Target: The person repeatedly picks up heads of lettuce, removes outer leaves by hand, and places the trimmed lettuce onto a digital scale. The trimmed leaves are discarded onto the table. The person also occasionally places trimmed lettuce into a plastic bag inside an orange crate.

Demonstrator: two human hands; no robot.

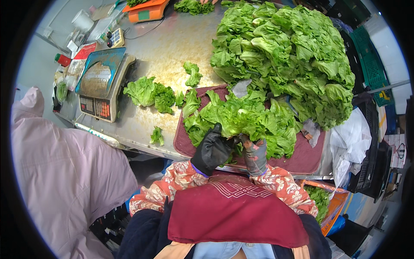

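Observation:
Leafy green lettuce [249, 113] lies in a loose heap on a dark red towel [307, 162] at the near edge of the metal table. My left hand [212, 150], in a black glove, touches the near side of this lettuce, its thumb up against the leaves. Close beside it my right hand [255, 155], in a grey patterned glove, is also at the lettuce's near side. The fingertips of both hands are partly hidden, so their hold is unclear. A large pile of lettuce [291, 58] rises behind, at the right.
A weighing scale [103, 77] stands on the left of the metal table [145, 58], near loose lettuce leaves [145, 92]. An orange scale [147, 11] is at the far edge. A person in a pale pink coat [64, 168] is close on the left. White plastic [349, 139] hangs at the right.

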